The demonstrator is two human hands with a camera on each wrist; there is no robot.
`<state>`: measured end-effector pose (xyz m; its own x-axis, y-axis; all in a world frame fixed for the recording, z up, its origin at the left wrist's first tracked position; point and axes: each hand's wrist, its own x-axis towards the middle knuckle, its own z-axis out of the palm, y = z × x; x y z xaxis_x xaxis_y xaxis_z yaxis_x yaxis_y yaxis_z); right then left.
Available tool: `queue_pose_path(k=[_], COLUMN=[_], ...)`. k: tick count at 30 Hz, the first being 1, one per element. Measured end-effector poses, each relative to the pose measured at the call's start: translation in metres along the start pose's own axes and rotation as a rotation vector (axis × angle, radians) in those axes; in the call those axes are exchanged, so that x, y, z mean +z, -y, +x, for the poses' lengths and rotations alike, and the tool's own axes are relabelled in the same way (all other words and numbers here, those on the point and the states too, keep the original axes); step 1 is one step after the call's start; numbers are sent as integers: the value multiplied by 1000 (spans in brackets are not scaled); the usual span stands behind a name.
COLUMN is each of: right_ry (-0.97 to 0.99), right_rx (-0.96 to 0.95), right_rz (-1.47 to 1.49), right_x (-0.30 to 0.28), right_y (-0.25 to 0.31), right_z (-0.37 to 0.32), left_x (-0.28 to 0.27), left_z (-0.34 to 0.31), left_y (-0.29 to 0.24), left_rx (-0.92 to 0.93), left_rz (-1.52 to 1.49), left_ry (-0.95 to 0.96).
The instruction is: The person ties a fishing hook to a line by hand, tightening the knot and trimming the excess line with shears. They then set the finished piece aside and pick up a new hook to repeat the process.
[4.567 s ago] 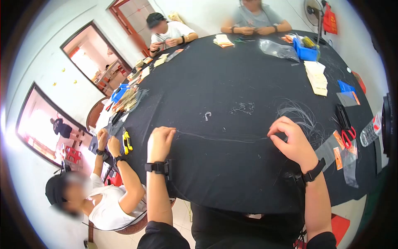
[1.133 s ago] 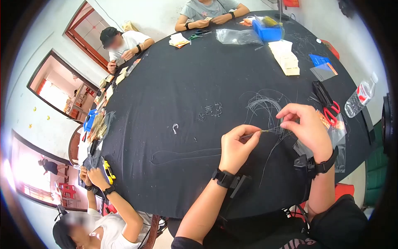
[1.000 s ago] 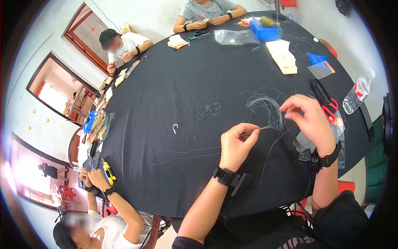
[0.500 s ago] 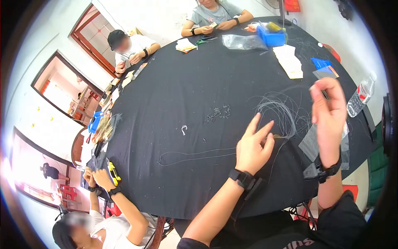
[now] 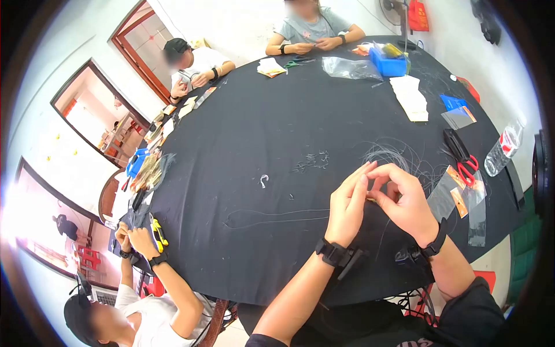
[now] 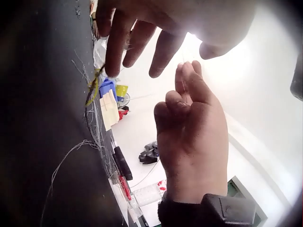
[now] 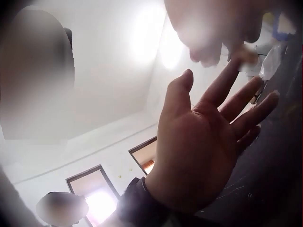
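Note:
My left hand point(image 5: 347, 211) is held over the black table with its fingers extended and spread, as the right wrist view shows. Beside its fingertips, my right hand point(image 5: 407, 203) brings thumb and index finger together, and in the left wrist view they pinch a very thin clear line point(image 6: 183, 57). Under the hands lies a bundle of fine clear lines point(image 5: 393, 151), bound by a yellow tie point(image 6: 93, 90) that the hands mostly hide in the head view. A long loop of line point(image 5: 277, 211) stretches left from my left hand across the cloth.
Small dark hook-like pieces point(image 5: 312, 162) and a curled clear scrap point(image 5: 264, 181) lie mid-table. Red-handled scissors point(image 5: 467, 169), plastic sleeves point(image 5: 477, 217) and a water bottle point(image 5: 504, 147) are at right. Yellow cutters point(image 5: 157, 232) lie left, near another person's hands point(image 5: 139, 240).
Earlier the hands stretched a line between them. Later my left hand pinched the yellow-tied bundle, then released it and straightened its fingers. My right hand rose rightward and came back beside the left.

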<state>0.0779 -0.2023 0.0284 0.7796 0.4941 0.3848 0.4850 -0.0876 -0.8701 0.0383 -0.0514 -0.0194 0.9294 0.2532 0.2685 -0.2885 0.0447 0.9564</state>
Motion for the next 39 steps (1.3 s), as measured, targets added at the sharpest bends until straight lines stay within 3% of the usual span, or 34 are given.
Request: queue_pose_path(k=[4,8,14,18,21,24,25,29,31,34,35,39], right_ry=[118,222,580,835,1125,1593,1715,1149,774,240,157,197], right_rx=[86,147,-36,-214,-373,-335,-172,-230,-11,-85,-73,-47], right_rz=[-48,-42,8,-159,-216,-243,-225,29,57,-351,-450,-518], right_x=[-5,-5,2,15,16,9,9,25,43,74,82,97], right_y=[-2,11,34,45,50,65,71,65,35,-25,-42,-63], right_z=[-1,-3,-19,-42,-60,-58,-45,35,75,121,128,131], left_x=[-12,-23,-70,-109,-138,-150,-150,-145,-148,-147,-147,-146], left_z=[0,8,19,13,10,4,2,-6,-6,-7,-7,-7], left_y=[-12,-18,-31,-56,-42,-19,-15,-14,-12,-15,-15,-19], left_rx=[-95,-57,-76,-62,-105,-127,-129,-106,-95,-93,-98,-57], left_rz=[6,81,-18,67,-142,-185,-179,96,115,138,152,266], left_ry=[-42,-127,-353,-371,-472,-488,-489,-340,-259,-204,-195,-202])
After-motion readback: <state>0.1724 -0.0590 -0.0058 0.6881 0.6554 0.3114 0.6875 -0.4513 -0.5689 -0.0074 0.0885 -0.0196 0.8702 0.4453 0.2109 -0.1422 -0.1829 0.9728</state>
